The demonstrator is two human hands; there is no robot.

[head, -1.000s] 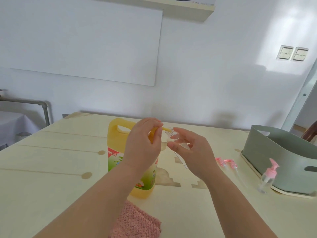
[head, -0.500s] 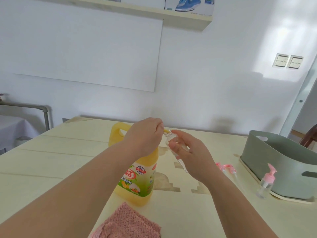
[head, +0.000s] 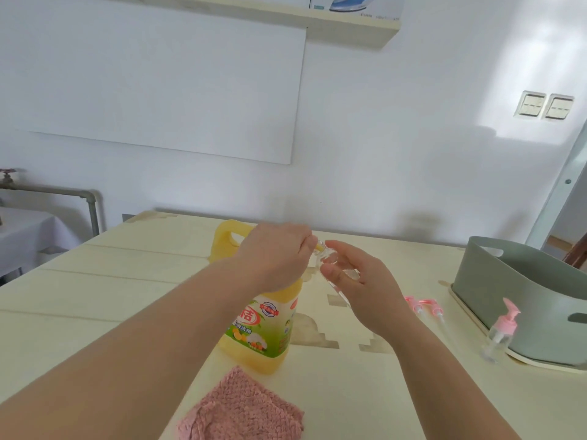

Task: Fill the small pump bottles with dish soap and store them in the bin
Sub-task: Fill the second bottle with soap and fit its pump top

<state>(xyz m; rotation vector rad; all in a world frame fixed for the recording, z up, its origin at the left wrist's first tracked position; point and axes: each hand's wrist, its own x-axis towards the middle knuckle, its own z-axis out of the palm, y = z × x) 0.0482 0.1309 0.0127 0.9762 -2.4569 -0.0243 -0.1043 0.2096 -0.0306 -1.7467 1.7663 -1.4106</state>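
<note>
Left hand (head: pixel 276 258) grips atop the yellow plastic jug (head: pixel 254 335); right hand (head: pixel 365 287) pinches a small clear bottle (head: pixel 325 257).

Yellow dish soap jug (head: pixel 254 338) with green label, pink cloth (head: pixel 241 411) lower centre, sage-green bin (head: pixel 521 300) right, pink-capped clear pump bottle (head: pixel 500 331).

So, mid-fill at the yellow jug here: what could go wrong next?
1. The right hand holds the small clear bottle off the table at the spout of the soap jug; the bottle's narrow mouth could slip aside and soap run onto the table.
2. The left hand covers the spout and hides much of the bottle, so overfilling seems possible.
3. The loose pump heads lie near the right forearm and might get swept away.
</note>
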